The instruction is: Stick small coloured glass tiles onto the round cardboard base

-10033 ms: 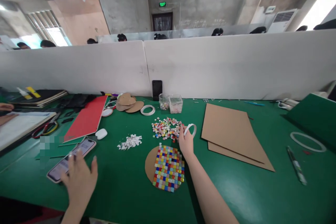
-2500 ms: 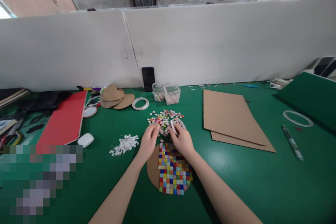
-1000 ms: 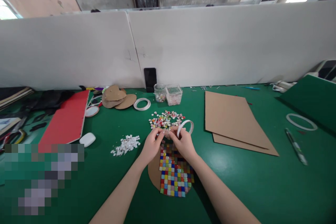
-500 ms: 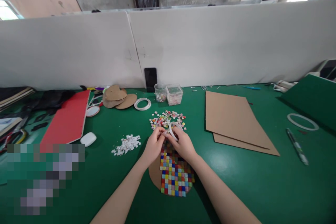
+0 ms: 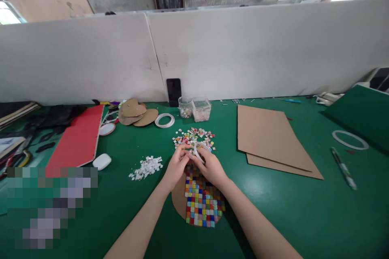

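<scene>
My right hand (image 5: pixel 210 167) is closed on a roll of white tape (image 5: pixel 198 151), held upright above the work. Against it, the fingertips of my left hand (image 5: pixel 177 166) pinch together at the tape's near side; whatever lies between them is too small to make out. Below both hands lies a rounded cardboard piece (image 5: pixel 178 200), partly covered with rows of coloured mosaic tiles (image 5: pixel 200 206). Bare cardboard shows along its left side, and my hands hide its top. Loose coloured tiles (image 5: pixel 194 135) are scattered just beyond my fingers.
A heap of white bits (image 5: pixel 147 168) lies left of my hands. Behind stand clear plastic containers (image 5: pixel 201 110), a phone (image 5: pixel 174 92) and another tape roll (image 5: pixel 164 120). Cardboard sheets (image 5: pixel 270 137) and a pen (image 5: pixel 343 168) lie right; a red board (image 5: pixel 77 137) and a white case (image 5: pixel 102 162) left.
My left fingers have shifted slightly and the tape roll has tilted a little to the left. The mosaic and loose tiles stay in place.
</scene>
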A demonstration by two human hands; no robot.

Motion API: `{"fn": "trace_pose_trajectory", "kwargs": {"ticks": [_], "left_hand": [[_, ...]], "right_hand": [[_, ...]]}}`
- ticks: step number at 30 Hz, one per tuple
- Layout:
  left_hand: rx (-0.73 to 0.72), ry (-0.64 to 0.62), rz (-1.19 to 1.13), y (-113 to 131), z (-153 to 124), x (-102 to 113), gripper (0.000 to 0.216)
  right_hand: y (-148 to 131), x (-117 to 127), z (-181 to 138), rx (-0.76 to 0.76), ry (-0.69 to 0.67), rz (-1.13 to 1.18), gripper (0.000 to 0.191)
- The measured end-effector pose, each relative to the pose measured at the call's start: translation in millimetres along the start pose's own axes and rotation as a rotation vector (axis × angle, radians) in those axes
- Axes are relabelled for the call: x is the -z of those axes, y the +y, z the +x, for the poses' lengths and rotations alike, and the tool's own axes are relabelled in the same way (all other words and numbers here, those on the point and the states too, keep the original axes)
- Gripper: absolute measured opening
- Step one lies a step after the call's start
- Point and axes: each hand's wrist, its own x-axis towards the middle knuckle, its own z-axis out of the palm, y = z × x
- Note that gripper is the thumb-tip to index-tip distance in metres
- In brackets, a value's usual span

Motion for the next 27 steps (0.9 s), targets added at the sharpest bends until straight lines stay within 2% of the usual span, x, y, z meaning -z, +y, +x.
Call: {"fn": "trace_pose_trajectory", "kwargs": {"ticks": [10,17,22,27], "left_hand": [[0.031,-0.052,-0.095,-2.9,-2.3,-1.7,0.025],[0.018,-0.047,-0.070,3.0,-4.5,-2.5,0.026],[0.001,-0.065,0.009,1.2,-3.1,-1.5,0.026],[-0.011,-0.062,0.026,-2.2,-1.6,-2.0,0.026]], "right_hand": [[2.3,-2.2,1.0,-0.068,0.022,0.050,0.021],[0.9,-4.4,2.1,-0.149,0.067,0.169,0.030],[2.3,-4.4,2.9,-0.136,0.020,0.166,0.033],[5.1,-5.7,3.0,-0.138,0.042,0.139,0.031]]}}
